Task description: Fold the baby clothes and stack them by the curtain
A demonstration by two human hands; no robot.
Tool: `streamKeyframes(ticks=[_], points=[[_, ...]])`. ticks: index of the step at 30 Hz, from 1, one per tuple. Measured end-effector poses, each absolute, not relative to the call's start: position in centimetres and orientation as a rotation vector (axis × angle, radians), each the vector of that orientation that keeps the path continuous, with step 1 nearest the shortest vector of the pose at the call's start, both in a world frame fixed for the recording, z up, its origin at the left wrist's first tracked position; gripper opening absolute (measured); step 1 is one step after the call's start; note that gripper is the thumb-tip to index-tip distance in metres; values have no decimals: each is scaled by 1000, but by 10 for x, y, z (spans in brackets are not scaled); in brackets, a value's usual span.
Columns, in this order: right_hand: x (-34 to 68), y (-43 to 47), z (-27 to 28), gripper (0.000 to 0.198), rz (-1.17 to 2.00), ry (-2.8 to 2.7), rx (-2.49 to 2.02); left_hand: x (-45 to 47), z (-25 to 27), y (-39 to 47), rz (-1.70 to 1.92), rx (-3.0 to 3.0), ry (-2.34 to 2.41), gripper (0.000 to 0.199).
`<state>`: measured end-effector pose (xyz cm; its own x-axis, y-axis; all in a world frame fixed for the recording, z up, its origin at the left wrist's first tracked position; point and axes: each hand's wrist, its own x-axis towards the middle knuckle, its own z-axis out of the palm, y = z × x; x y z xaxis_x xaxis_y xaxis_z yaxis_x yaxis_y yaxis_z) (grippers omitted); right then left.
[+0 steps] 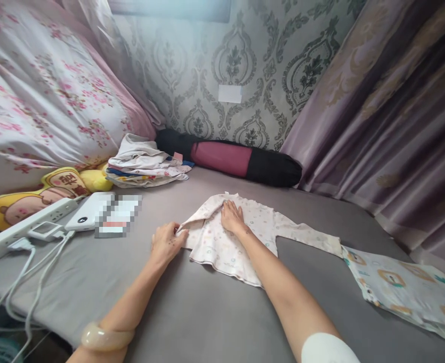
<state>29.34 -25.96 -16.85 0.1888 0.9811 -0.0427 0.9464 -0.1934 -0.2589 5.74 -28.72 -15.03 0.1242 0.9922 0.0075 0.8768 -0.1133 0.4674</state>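
A small pale long-sleeved shirt (226, 247) with a fine pastel print lies spread on the grey surface in front of me. My left hand (167, 242) pinches the end of its left sleeve, the fingers closed on the cuff. That sleeve is drawn out to the left with a fold along its upper edge. My right hand (233, 216) rests flat on the shirt's upper middle, just below the collar, fingers stretched out. The other sleeve (309, 237) reaches right, its cuff touching a folded printed cloth (400, 282).
A pile of folded clothes (143, 164) sits at the back left, beside a black and maroon roll bag (230, 159) along the wall. On the left are a yellow cushion (25, 201), a white power strip (29, 224), a white power bank (90, 212) and loose cables (37, 287).
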Motion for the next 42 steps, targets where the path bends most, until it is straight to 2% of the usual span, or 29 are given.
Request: streamKeyframes(ticks=[16,25,32,37,42], points=[[286,-244,-173,55,95,-1740,-2302,51,-139,-282,400,1955,1625,28],[287,-242,-176,55,77,-1737,-2287,50,-116,-271,586,2323,2100,39],[288,-242,-176,55,65,-1740,-2279,56,-106,-267,499,2071,2142,41],[289,-240,-177,56,71,-1741,-2286,53,-117,-252,752,1920,1924,35],[289,-238,-180,55,68,-1743,-2310,52,-133,-224,1191,1639,1661,35]])
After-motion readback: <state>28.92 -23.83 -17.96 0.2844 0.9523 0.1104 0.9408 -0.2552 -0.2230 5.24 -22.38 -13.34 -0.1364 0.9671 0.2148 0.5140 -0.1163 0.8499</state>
